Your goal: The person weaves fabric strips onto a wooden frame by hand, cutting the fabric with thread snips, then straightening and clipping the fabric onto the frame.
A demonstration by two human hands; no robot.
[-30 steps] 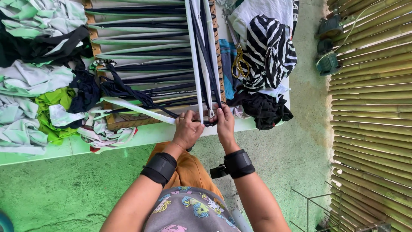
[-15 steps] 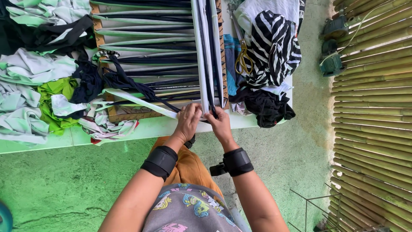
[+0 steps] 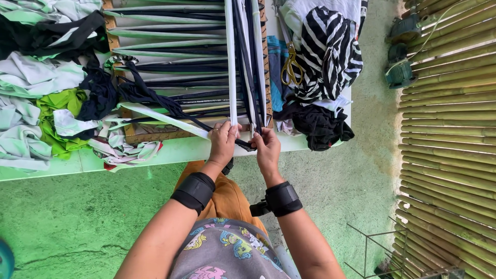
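Fingers first: on my left hand they're curled in tight, pinching the near end of a white fabric strip that runs straight up the middle of the frame, and on my right hand they're closed the same way around a dark navy strip right beside it. Both hands sit just below centre, nearly touching each other, at the near edge of the wooden frame. The strips look like cut jersey cloth, long, narrow and pulled flat, white and navy lying side by side toward the top edge. To the left of them, a whole row of similar pale green and dark strips crosses sideways over the frame. I can't tell exactly how the ends are looped under my fingers. Upper left is a heap of scrap fabric in mint, black and bright green. Right of the strips sit yellow-handled scissors next to a black-and-white striped cloth, all on the light green table.
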